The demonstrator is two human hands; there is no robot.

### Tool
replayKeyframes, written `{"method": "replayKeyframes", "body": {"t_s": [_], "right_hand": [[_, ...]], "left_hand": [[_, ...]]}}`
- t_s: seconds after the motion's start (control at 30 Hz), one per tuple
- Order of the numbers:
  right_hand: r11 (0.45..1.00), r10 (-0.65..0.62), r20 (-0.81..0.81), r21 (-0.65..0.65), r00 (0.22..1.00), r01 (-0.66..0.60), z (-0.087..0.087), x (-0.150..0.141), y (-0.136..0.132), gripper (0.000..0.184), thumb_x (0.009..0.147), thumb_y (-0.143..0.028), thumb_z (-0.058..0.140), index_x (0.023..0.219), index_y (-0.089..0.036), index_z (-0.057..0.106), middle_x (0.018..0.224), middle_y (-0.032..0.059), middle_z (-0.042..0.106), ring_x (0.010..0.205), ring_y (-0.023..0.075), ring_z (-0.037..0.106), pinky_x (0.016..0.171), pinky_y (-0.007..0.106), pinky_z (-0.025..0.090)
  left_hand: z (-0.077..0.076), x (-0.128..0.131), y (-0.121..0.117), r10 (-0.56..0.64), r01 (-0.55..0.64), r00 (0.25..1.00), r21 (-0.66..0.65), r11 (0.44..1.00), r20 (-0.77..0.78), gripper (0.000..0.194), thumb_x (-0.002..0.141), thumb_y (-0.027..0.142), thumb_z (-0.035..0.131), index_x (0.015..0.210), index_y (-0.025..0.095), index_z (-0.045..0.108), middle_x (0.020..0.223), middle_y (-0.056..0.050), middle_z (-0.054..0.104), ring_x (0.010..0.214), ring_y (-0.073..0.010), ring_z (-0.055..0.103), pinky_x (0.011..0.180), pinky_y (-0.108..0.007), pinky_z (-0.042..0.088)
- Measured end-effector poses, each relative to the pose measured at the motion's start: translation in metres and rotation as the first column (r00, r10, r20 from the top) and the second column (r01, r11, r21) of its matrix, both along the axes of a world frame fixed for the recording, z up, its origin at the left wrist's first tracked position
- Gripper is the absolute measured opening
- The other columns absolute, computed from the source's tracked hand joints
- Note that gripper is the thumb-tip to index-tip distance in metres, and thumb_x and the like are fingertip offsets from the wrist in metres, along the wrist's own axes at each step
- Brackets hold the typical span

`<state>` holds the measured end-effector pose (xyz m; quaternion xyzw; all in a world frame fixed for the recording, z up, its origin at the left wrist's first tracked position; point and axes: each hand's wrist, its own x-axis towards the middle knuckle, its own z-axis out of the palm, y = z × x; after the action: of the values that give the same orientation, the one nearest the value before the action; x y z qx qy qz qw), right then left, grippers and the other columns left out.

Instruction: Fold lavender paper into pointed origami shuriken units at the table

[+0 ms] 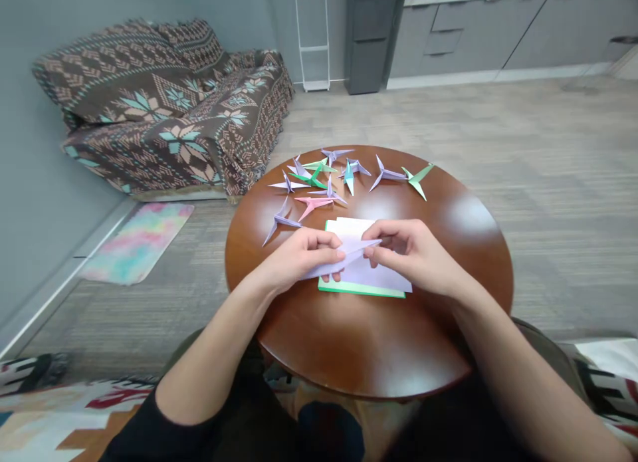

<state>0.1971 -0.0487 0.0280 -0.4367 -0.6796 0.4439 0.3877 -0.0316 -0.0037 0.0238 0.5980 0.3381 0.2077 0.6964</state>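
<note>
Two bare hands work above one round table. The left hand grasps one lavender strip, a folded, pointed piece of paper, with its thumb on top and fingers beneath. The right hand grips the same strip near its narrow tip between thumb and forefinger. The strip lies between the two hands, over one stack of paper with white, lavender and green showing; its sheets cannot be counted.

Beyond the hands, toward the far edge, lie about twelve folded pieces, some overlapping: seven lavender, among them one nearest the left hand; three green, including one light green at the far right; one teal; and one pink.

Background: one sofa under a patterned cover, one pastel mat on the floor, and one white rack against the wall.
</note>
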Motion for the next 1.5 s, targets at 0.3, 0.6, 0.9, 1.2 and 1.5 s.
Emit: {"method": "replayKeyframes", "body": {"t_s": [0.3, 0.6, 0.9, 1.2, 1.5], "right_hand": [[0.995, -0.035, -0.130, -0.093, 0.991, 0.023, -0.003, -0.011, -0.004, 0.013, 0.081, -0.017, 0.073, 0.093, -0.018, 0.067, 0.075, 0.0010, 0.076, 0.073, 0.0190, 0.076, 0.071, 0.030, 0.057], [0.987, -0.080, -0.168, -0.149, 0.983, 0.055, -0.001, -0.008, -0.002, 0.010, 0.081, -0.019, 0.077, 0.089, -0.017, 0.070, 0.072, 0.0032, 0.079, 0.072, 0.0208, 0.080, 0.073, 0.033, 0.064], [0.990, -0.064, -0.168, -0.138, 0.984, 0.040, -0.003, -0.010, -0.003, 0.015, 0.086, -0.024, 0.076, 0.095, -0.017, 0.067, 0.073, 0.0029, 0.078, 0.073, 0.0209, 0.079, 0.074, 0.033, 0.063], [0.978, 0.048, 0.304, 0.179, 0.951, -0.107, -0.004, -0.006, -0.002, 0.015, 0.095, -0.021, 0.059, 0.085, -0.016, 0.070, 0.077, 0.0014, 0.068, 0.068, 0.0136, 0.056, 0.062, 0.026, 0.037], [0.953, 0.024, 0.356, 0.275, 0.934, -0.129, -0.004, -0.006, -0.003, 0.019, 0.087, -0.019, 0.058, 0.072, -0.015, 0.068, 0.062, -0.0010, 0.061, 0.058, 0.0116, 0.048, 0.058, 0.026, 0.032]], "left_hand": [[0.004, 0.004, -0.004, -0.035, 0.037, 0.999, 0.049, 0.998, -0.030, 0.029, 0.087, 0.040, 0.076, 0.085, 0.012, 0.066, 0.069, -0.005, 0.074, 0.058, -0.0117, 0.067, 0.060, -0.022, 0.054], [0.002, 0.006, -0.006, -0.018, 0.017, 1.000, 0.110, 0.994, 0.009, 0.036, 0.085, 0.047, 0.082, 0.088, 0.013, 0.072, 0.074, -0.002, 0.073, 0.063, -0.0112, 0.068, 0.064, -0.023, 0.055], [0.003, 0.004, -0.006, -0.011, 0.010, 1.000, 0.101, 0.995, 0.005, 0.037, 0.084, 0.048, 0.083, 0.084, 0.012, 0.072, 0.074, -0.003, 0.073, 0.065, -0.0122, 0.068, 0.066, -0.023, 0.054], [-0.001, 0.002, -0.007, -0.041, 0.058, 0.995, 0.207, 0.977, -0.088, 0.033, 0.090, 0.044, 0.076, 0.087, 0.013, 0.069, 0.070, 0.000, 0.065, 0.063, -0.0111, 0.061, 0.060, -0.021, 0.045], [0.009, 0.001, -0.005, -0.120, 0.150, 0.981, 0.206, 0.967, -0.153, 0.040, 0.089, 0.051, 0.075, 0.076, 0.013, 0.068, 0.065, 0.001, 0.060, 0.062, -0.0112, 0.053, 0.059, -0.023, 0.039]]}}
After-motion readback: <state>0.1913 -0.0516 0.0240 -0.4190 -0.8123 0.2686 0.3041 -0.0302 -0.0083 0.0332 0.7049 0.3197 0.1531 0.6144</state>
